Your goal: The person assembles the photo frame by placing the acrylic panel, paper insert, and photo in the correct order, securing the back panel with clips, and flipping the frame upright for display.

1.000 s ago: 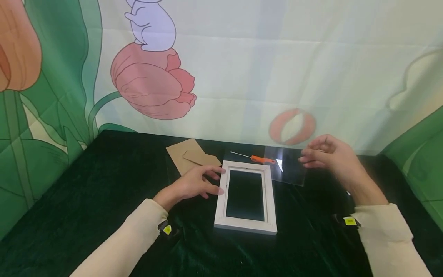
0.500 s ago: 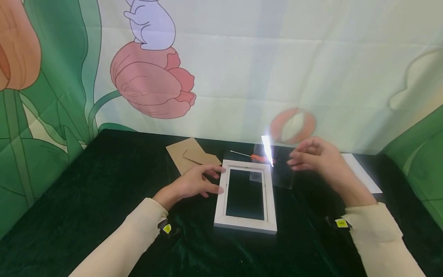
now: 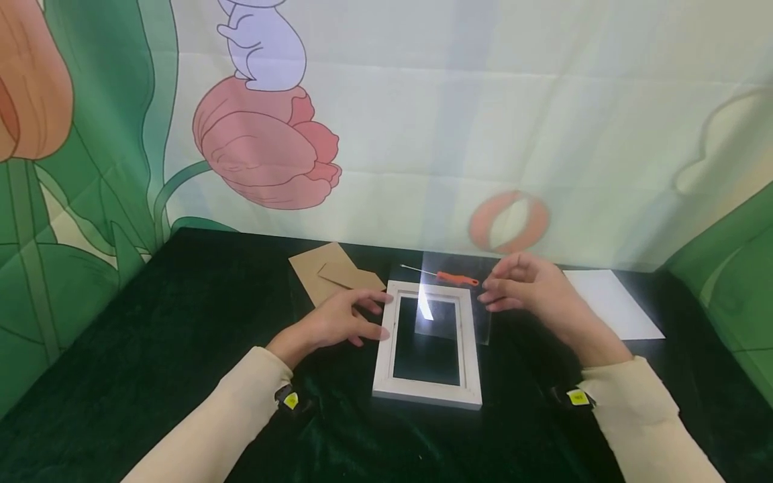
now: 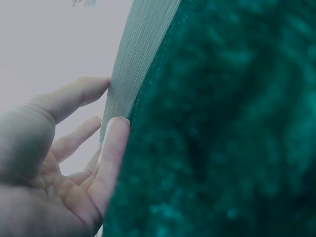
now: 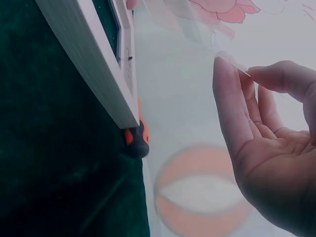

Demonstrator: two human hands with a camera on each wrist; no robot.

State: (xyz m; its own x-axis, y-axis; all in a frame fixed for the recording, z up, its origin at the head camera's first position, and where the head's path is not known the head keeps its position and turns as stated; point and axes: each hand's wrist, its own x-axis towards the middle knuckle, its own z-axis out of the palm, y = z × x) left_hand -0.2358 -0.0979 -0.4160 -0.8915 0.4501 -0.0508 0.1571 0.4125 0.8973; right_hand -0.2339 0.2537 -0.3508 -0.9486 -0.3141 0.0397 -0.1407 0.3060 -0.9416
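Note:
A white picture frame lies flat on the dark green cloth, its recessed side up. My left hand rests at its left side, thumb and fingertips against the outer edge, as the left wrist view also shows. My right hand pinches the right edge of a clear sheet between thumb and fingers. The sheet overlaps the upper right of the frame in the head view, with a bright glare on it. In the right wrist view, the fingertips meet at the sheet's thin edge.
A screwdriver with an orange handle lies behind the frame. Brown backing board with a stand flap lies at the back left. A white sheet is on the right, partly behind my right forearm. A printed curtain hangs behind the table.
My right hand has carried the clear sheet leftward and slightly nearer, until it overlaps the frame. The white sheet on the right has come into view. The left hand and frame stay put.

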